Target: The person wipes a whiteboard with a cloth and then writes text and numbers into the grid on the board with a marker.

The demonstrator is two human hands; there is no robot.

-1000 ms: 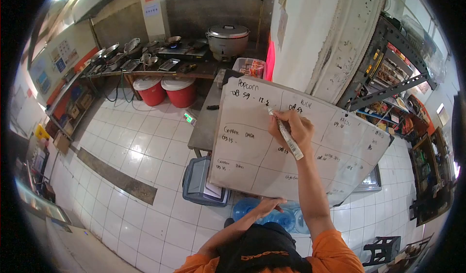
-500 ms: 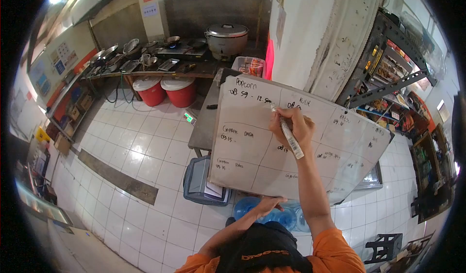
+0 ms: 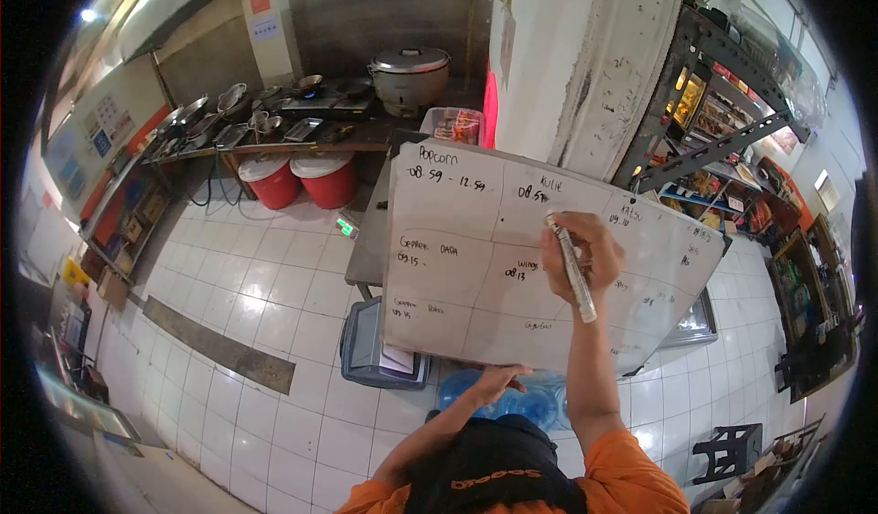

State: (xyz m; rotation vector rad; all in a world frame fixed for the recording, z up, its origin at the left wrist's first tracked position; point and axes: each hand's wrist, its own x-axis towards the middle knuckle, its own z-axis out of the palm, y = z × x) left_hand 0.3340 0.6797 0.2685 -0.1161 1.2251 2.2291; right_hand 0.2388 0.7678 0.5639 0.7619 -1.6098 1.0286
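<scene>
My right hand (image 3: 585, 258) is closed around a white marker (image 3: 574, 276), its upper end close to the board surface beside the "Kulit" box. The whiteboard (image 3: 439, 212) stands tilted in front of me, ruled into boxes with handwritten words and times. Under "Popcorn" it reads 08.59 - 12.59; under "Kulit" is a time starting 08.5. At the board's lower edge, my left hand (image 3: 497, 383) appears to grip the rim, thumb apart from the fingers; its hold is partly hidden.
Blue water jugs (image 3: 466, 390) and a grey bin (image 3: 366, 349) stand below the board. Left of it are a counter with pans, a large pot (image 3: 409, 80) and red buckets (image 3: 325, 180). A metal shelf (image 3: 704, 102) rises at right, and a black stool (image 3: 729, 452) sits lower right.
My right hand and the marker have moved right, from the end of the "Popcorn" time to near the "Kulit" box. The view has shifted slightly; my left hand stays at the lower edge.
</scene>
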